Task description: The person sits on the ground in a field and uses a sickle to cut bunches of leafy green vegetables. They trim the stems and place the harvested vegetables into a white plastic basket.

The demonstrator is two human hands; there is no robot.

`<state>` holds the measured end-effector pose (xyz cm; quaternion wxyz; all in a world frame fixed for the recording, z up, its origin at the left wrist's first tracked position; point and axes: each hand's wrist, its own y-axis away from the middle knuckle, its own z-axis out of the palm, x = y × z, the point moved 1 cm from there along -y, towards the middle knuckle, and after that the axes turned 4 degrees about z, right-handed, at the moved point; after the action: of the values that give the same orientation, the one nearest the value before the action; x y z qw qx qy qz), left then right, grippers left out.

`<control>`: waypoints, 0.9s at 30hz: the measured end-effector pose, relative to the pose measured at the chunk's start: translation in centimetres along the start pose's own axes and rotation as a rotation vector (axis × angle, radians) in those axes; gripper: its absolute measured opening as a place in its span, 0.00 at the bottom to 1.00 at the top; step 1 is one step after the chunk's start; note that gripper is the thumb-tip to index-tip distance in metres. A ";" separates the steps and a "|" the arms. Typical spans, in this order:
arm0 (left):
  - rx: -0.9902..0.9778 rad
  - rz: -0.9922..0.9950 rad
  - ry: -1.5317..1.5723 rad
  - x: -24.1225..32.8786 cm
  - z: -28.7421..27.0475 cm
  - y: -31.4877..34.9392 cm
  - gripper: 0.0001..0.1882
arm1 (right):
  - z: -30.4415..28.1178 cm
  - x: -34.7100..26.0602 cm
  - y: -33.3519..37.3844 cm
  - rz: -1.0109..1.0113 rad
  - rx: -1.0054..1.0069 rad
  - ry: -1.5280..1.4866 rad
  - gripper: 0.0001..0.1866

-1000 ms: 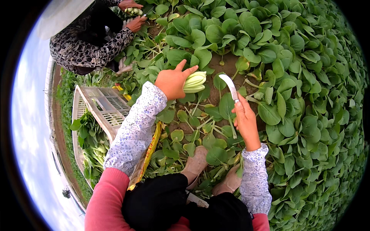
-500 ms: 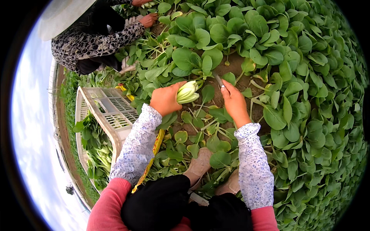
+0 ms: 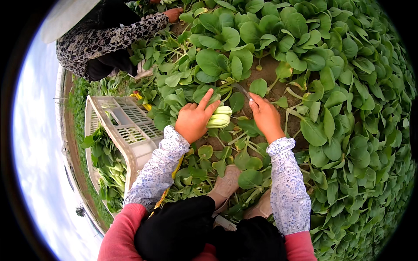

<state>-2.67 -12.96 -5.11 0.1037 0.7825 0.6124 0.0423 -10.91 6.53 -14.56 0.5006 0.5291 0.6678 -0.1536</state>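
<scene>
My left hand point(image 3: 193, 119) holds cut bok choy point(image 3: 220, 117), pale stem ends pointing right, against the palm. Its index finger and thumb stick out, apart from each other, beside the leaves of a rooted bok choy plant point(image 3: 223, 65). In my right hand point(image 3: 264, 116) is a knife point(image 3: 242, 90) with a narrow, slightly curved dark blade. The blade's tip lies close to the base of that plant; whether it touches the stem I cannot tell. My right fingers wrap round the handle, which is mostly hidden.
To my left a pale plastic crate point(image 3: 136, 126) lies tilted, with bok choy point(image 3: 114, 167) inside. A co-worker's sleeve point(image 3: 117, 41) and hand point(image 3: 174, 15) reach in at the upper left. Dense plants point(image 3: 357, 130) fill the right side. Loose leaves cover the soil around my shoes point(image 3: 226, 182).
My left hand has moved slightly right with the bok choy, its index finger and thumb now stretched out. The knife's blade has turned a little, its tip pointing further left.
</scene>
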 end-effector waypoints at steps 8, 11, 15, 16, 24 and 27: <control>-0.045 -0.058 -0.002 -0.4 0.7 -0.5 0.38 | 2.7 1.0 -1.8 -0.092 0.074 0.205 0.17; -0.065 -0.082 0.005 -1.4 0.4 -0.1 0.36 | 2.2 -0.5 -0.6 -0.064 -0.029 0.268 0.16; -0.071 -0.126 0.026 -1.2 -0.5 0.3 0.36 | 1.2 1.3 1.8 -0.059 -0.004 0.247 0.17; -0.072 -0.114 0.033 -0.8 -0.8 0.7 0.36 | 0.7 1.5 2.4 -0.050 -0.003 0.222 0.17; 0.020 0.096 0.224 3.2 -3.8 3.2 0.35 | -1.6 4.4 8.1 0.224 0.047 -0.372 0.17; -0.099 0.089 0.433 4.7 -5.8 2.7 0.37 | -1.9 5.5 9.8 0.242 0.040 -0.377 0.18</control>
<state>-0.10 -8.35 0.83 0.0059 0.7753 0.5826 0.2439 -3.11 14.75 -15.09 0.6208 0.5770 0.4909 -0.2018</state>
